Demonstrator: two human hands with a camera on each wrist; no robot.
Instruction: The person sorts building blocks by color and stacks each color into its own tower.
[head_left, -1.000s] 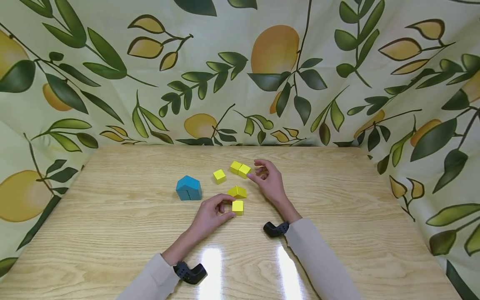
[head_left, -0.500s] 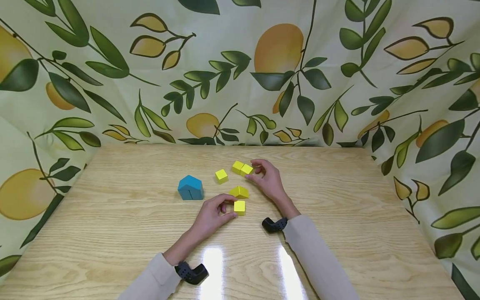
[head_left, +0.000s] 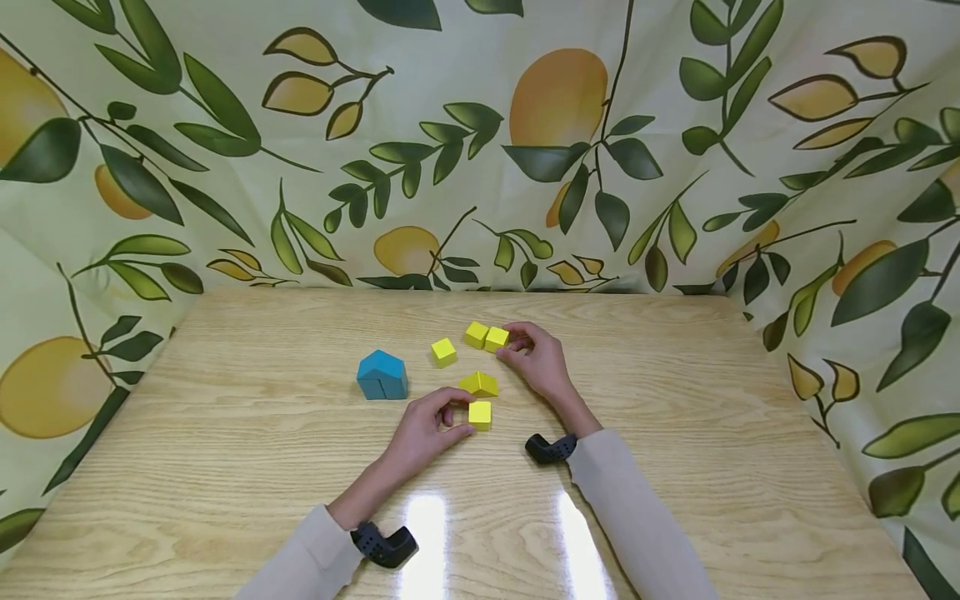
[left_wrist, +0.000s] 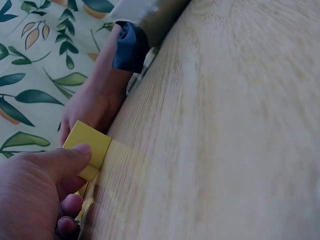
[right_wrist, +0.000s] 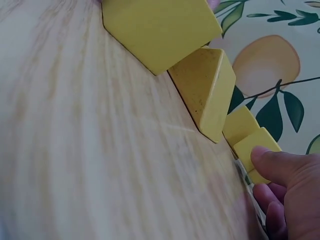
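My left hand (head_left: 423, 425) pinches a yellow cube (head_left: 480, 416) between thumb and fingers, low over or on the table; the left wrist view shows the thumb on this cube (left_wrist: 92, 140). Farther back, my right hand (head_left: 538, 360) grips another yellow cube (head_left: 497, 339). In the right wrist view its thumb presses on that cube (right_wrist: 247, 145). A similar yellow cube (head_left: 476, 335) stands just left of the one in my right hand. Between both hands lies a yellow triangular block (head_left: 480, 384), close behind the left hand's cube.
A single yellow cube (head_left: 443, 352) stands left of the back pair. Farther left is a small blue house shape (head_left: 382, 377) built from blocks. A leaf-and-fruit patterned cloth (head_left: 450, 167) rises behind the wooden table (head_left: 247, 433).
My right thumb and fingers have closed on the back right cube. It has shifted slightly right, opening a narrow gap from its neighbour. My left hand keeps its hold in place.
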